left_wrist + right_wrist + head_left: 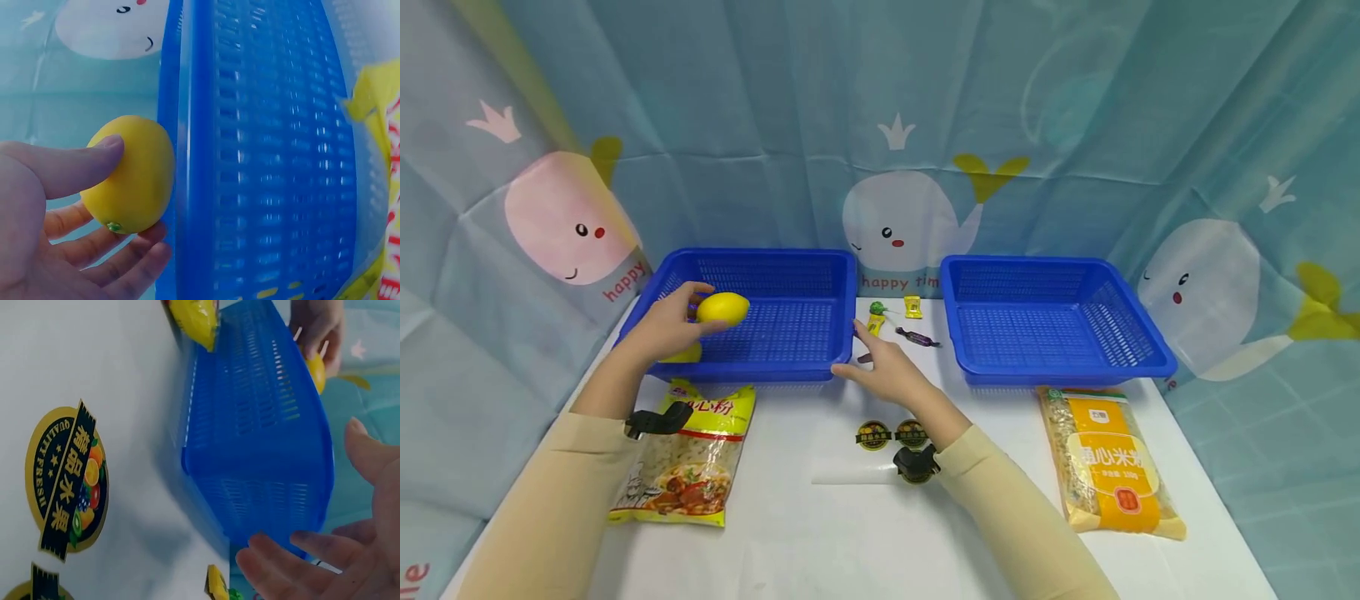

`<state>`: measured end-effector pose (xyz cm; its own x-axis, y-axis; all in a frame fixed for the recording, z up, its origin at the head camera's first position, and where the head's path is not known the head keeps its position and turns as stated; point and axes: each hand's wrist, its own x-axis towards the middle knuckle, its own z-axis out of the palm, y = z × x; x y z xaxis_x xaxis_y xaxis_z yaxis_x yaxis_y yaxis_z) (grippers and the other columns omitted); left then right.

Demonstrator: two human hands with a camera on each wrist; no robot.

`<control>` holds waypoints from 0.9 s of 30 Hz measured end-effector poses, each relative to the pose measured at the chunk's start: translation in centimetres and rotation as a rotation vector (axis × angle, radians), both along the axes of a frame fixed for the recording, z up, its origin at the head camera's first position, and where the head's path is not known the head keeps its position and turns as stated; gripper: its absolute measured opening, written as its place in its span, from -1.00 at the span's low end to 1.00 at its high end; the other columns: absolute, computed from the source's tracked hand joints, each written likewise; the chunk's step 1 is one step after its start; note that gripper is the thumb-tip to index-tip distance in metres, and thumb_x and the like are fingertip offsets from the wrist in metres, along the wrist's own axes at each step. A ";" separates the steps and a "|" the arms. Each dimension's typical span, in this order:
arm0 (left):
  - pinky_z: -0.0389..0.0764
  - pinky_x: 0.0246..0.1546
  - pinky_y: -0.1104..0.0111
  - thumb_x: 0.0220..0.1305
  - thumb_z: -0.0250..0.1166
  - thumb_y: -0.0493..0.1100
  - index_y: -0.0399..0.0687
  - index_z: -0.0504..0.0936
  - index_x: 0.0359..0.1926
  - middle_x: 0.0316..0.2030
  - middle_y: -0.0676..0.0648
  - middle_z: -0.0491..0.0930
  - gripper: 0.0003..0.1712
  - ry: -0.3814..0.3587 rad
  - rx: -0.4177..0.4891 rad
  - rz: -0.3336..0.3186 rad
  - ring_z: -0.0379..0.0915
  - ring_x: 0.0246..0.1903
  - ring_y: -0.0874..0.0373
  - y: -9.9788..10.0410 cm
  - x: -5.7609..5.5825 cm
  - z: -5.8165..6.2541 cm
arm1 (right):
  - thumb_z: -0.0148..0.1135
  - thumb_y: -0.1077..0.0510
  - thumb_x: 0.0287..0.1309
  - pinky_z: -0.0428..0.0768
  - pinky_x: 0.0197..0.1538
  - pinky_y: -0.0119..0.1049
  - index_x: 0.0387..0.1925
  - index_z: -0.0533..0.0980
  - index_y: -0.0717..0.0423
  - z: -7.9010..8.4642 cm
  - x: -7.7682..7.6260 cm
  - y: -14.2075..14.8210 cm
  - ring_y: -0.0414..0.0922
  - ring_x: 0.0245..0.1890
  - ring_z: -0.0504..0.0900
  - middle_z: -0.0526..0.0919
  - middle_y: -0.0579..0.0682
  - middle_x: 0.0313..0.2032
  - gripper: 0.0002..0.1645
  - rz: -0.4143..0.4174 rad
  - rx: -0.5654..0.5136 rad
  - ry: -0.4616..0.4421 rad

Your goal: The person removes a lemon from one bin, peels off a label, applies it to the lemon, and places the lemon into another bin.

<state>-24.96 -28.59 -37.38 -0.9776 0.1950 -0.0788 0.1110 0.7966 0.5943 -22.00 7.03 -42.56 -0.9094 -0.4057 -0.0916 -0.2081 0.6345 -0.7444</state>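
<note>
My left hand grips a yellow lemon between thumb and fingers, level with the upper rim of the left blue basket. Its small green stem end shows in the left wrist view. A second yellow fruit lies inside that basket at the left, partly hidden by my hand and wrist. My right hand is spread beside the basket's right end, fingertips right at the rim, and nothing is in its grasp. In the right wrist view its fingers overlap the basket's corner.
Another blue basket stands at the right. Between the baskets lie a purple candy, a yellow candy and a green lollipop. Pasta bags lie in front, one left, one right. A sticker sheet lies centrally.
</note>
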 end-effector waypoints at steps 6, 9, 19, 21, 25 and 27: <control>0.47 0.18 -0.22 0.41 0.25 0.15 -0.25 0.23 0.39 0.24 -0.38 0.39 -0.22 0.079 0.056 0.002 0.36 0.18 -0.32 1.5 2.2 0.5 | 0.17 -0.38 0.30 0.56 0.28 -0.04 0.62 -0.09 -0.15 0.8 0.6 0.6 -0.01 0.33 0.51 0.31 0.02 0.49 0.07 -0.025 -0.076 0.063; 0.51 0.18 -0.19 0.40 0.26 0.15 -0.18 0.27 0.39 0.25 -0.31 0.41 -0.25 0.120 0.093 -0.009 0.40 0.18 -0.28 2.7 3.3 0.6 | 0.19 -0.28 0.34 0.62 0.22 -0.10 0.60 0.02 -0.14 1.2 1.0 0.9 -0.04 0.29 0.55 0.38 0.02 0.45 -0.03 -0.014 -0.127 0.107; 0.55 0.19 -0.12 0.40 0.29 0.04 -0.10 0.31 0.39 0.31 -0.23 0.41 -0.33 0.161 0.186 -0.106 0.48 0.17 -0.23 7.9 6.3 1.0 | 0.32 -0.11 0.31 0.66 0.15 -0.16 0.53 0.20 -0.13 2.1 2.7 1.6 -0.05 0.19 0.64 0.55 0.00 0.31 -0.15 -0.031 -0.278 0.177; 0.53 0.21 -0.11 0.40 0.30 0.04 -0.07 0.32 0.39 0.32 -0.21 0.42 -0.33 0.156 0.208 -0.122 0.48 0.18 -0.21 8.7 6.5 0.8 | 0.32 -0.10 0.30 0.67 0.14 -0.17 0.52 0.23 -0.14 2.2 3.0 1.7 -0.05 0.18 0.65 0.56 -0.02 0.30 -0.17 -0.039 -0.294 0.186; 0.52 0.25 -0.07 0.36 0.34 0.02 -0.03 0.36 0.40 0.30 -0.15 0.45 -0.33 0.155 0.260 -0.143 0.47 0.19 -0.15 10.3 7.0 -0.2 | 0.34 -0.08 0.28 0.68 0.12 -0.20 0.44 0.36 -0.16 2.4 3.6 1.9 -0.08 0.15 0.67 0.58 -0.06 0.27 -0.27 -0.049 -0.338 0.199; 0.53 0.25 -0.04 0.34 0.37 0.01 -0.02 0.39 0.39 0.29 -0.13 0.46 -0.33 0.156 0.293 -0.151 0.47 0.19 -0.11 11.2 7.3 -0.8 | 0.35 -0.07 0.27 0.68 0.11 -0.23 0.40 0.41 -0.17 2.3 3.8 2.0 -0.10 0.14 0.67 0.59 -0.08 0.27 -0.31 -0.048 -0.357 0.198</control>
<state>-17.65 -17.38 -38.15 -0.9320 0.3302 0.1494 0.3214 0.5624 0.7618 -18.21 9.08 -40.25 -0.9141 -0.3369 0.2257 -0.3457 0.3564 -0.8680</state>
